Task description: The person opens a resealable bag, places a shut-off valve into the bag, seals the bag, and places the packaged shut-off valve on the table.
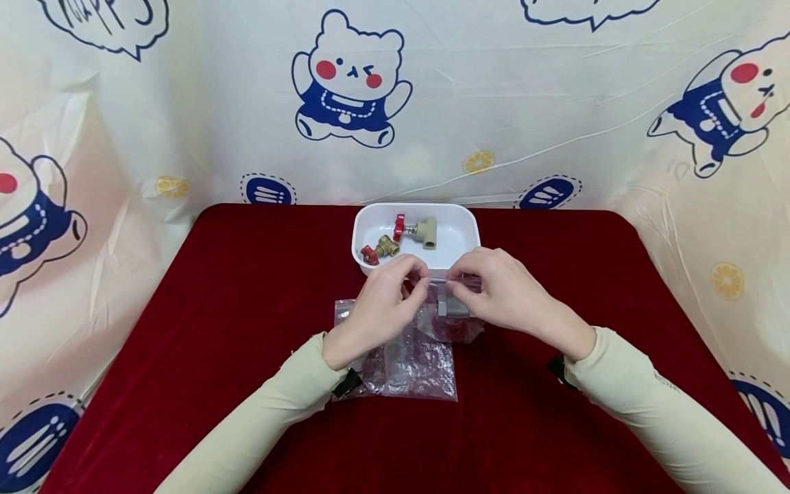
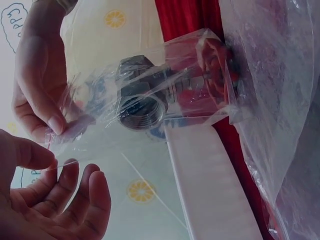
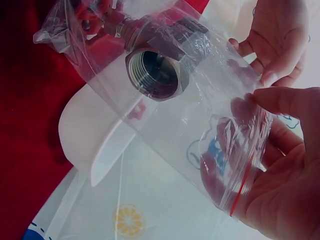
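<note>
A clear zip-lock bag [image 1: 459,335] hangs between both hands above the table. My left hand [image 1: 384,302] pinches its top edge between thumb and fingers, and my right hand [image 1: 503,288] pinches the same edge a little to the right. Inside the bag lies a grey metal valve [image 2: 142,97], with a threaded round opening and hexagonal end. Its red handle [image 3: 92,22] sits toward the bag's closed bottom. A red zip line [image 3: 242,186] runs along the bag's mouth by the right fingers. Whether the zip is sealed cannot be told.
Behind the hands, a white tray [image 1: 458,240] holds a brass valve [image 1: 387,245] with a red handle and a beige plastic valve [image 1: 426,232]. Another clear bag [image 1: 410,370] lies flat on the red tablecloth [image 1: 259,295] under the left wrist. A printed curtain [image 1: 444,123] surrounds the table.
</note>
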Available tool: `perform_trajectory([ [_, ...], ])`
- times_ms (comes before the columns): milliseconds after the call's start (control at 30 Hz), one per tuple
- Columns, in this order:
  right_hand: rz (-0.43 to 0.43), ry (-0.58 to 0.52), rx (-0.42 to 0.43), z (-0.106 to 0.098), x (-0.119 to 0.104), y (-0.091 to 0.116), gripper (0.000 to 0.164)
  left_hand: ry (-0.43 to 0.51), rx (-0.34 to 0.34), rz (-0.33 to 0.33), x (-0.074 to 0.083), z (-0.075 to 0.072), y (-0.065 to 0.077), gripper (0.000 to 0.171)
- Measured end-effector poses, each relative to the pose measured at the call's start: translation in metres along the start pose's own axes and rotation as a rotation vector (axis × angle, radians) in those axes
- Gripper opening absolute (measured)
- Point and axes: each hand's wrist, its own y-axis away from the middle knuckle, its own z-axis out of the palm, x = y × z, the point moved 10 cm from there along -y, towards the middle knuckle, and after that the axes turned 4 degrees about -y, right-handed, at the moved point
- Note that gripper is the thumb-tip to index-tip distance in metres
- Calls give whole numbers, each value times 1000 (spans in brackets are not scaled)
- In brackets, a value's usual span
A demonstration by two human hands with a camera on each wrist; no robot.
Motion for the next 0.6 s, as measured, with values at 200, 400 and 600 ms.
perform_trajectory([
  [200, -22, -1, 15, -3, -1, 0, 5, -4, -9, 21, 2, 1, -1, 3],
  [400, -18, -11, 10, -5, -1, 0, 6, -23, -11, 36, 4, 3, -2, 6],
  [600, -10, -21, 5, -4, -1, -2, 2, -28, 14, 33, 4, 1, -2, 8],
])
